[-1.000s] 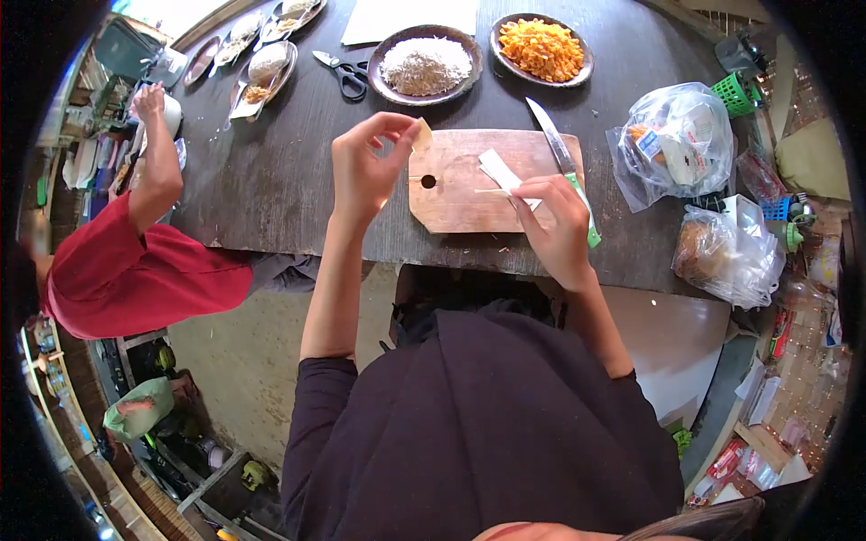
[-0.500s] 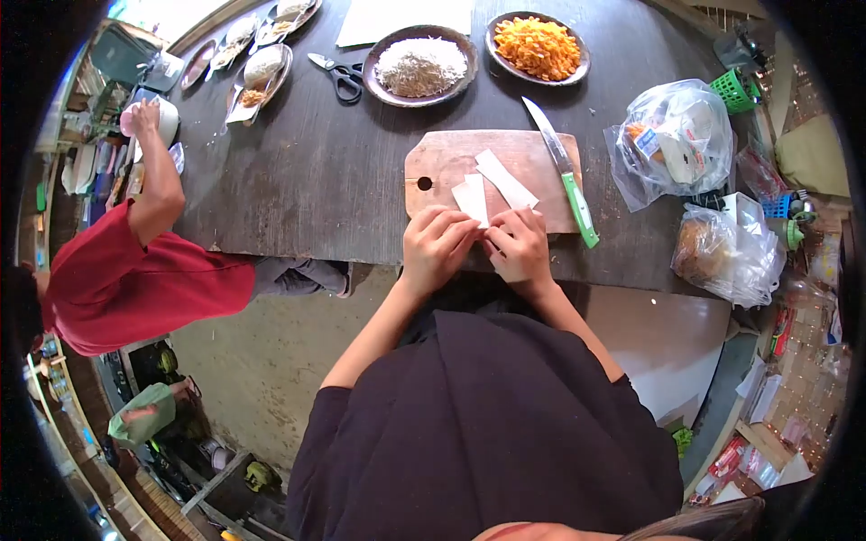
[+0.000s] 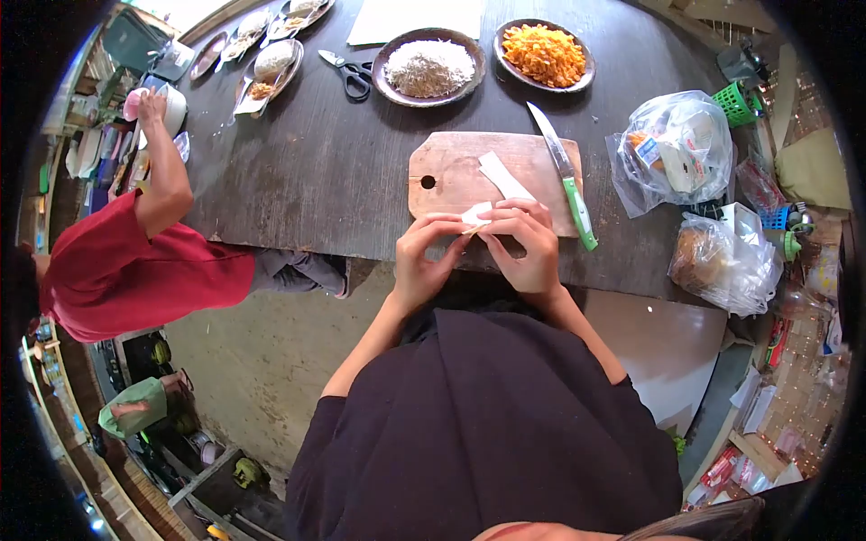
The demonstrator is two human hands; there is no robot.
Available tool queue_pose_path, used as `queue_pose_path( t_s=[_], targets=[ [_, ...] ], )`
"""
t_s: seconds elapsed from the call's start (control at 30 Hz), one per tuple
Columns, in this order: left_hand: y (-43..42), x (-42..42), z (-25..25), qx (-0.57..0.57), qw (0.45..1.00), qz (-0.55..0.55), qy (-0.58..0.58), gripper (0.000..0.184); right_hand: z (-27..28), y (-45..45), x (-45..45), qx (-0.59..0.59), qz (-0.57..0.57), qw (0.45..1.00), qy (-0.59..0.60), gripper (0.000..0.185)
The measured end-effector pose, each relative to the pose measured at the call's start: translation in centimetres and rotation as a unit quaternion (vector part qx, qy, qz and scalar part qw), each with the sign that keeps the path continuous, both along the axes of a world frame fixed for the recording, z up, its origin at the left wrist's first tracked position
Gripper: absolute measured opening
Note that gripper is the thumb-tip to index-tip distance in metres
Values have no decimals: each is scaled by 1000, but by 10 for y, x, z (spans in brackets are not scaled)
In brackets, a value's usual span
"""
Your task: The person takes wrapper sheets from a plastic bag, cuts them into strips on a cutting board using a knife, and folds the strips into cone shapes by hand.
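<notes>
My left hand point(image 3: 426, 254) and my right hand point(image 3: 527, 247) meet at the near edge of the cutting board point(image 3: 456, 162). Between their fingertips they pinch a small white strip point(image 3: 476, 214), thin like paper or a wrapper sheet; its lower part is hidden by the fingers. On the wooden board, just beyond my right hand, lie more white strips point(image 3: 505, 177), overlapping. A knife point(image 3: 569, 178) with a green and white handle rests along the board's right side, its blade pointing away from me.
Beyond the board stand a plate of white shreds point(image 3: 428, 68), a plate of orange pieces point(image 3: 544, 56) and scissors point(image 3: 350, 74). Plastic bags point(image 3: 681, 144) lie at right. A person in a red shirt point(image 3: 153, 279) reaches toward a white container point(image 3: 171, 113) at left.
Both hands have lifted the white strip off the board and turned, with fingers now arched around it. The view has shifted slightly. The other person's arm has moved a little.
</notes>
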State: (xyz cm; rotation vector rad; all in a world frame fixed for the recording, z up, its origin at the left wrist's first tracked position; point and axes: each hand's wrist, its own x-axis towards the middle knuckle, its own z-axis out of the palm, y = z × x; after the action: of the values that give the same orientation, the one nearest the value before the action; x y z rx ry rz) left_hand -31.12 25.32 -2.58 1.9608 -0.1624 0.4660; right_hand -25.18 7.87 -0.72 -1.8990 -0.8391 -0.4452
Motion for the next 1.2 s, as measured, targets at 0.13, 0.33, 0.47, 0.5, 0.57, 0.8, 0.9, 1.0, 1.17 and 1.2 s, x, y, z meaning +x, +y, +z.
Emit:
queue_pose_path(
  t_s=[0.13,0.33,0.47,0.5,0.57,0.8,0.9,1.0,1.17,1.2],
  targets=[
    [-2,-7,17,-129,989,-10,65,11,17,1,5,88,83,988,97,19],
    [-11,-20,20,-256,962,-4,92,13,17,6,-3,209,107,937,259,13],
    [-17,-24,22,-334,940,5,74,14,18,7,-13,218,110,936,253,12],
    [-19,-25,26,-334,940,0,69,14,19,8,-16,229,101,936,247,12],
    [-20,-31,36,-337,940,-11,52,10,23,9,-22,242,94,937,235,12],
    [-4,-67,35,-325,942,-12,80,14,44,23,-59,216,58,950,217,11],
    [12,-98,44,-341,936,-6,86,15,49,30,-75,132,102,947,274,9],
    [24,-129,49,-334,937,21,101,26,38,40,-97,110,167,907,372,9],
    [26,-184,39,-117,986,122,0,53,40,71,-143,188,164,870,426,10],
    [24,-193,36,-88,983,161,-2,54,40,76,-152,185,167,869,427,9]
  ],
)
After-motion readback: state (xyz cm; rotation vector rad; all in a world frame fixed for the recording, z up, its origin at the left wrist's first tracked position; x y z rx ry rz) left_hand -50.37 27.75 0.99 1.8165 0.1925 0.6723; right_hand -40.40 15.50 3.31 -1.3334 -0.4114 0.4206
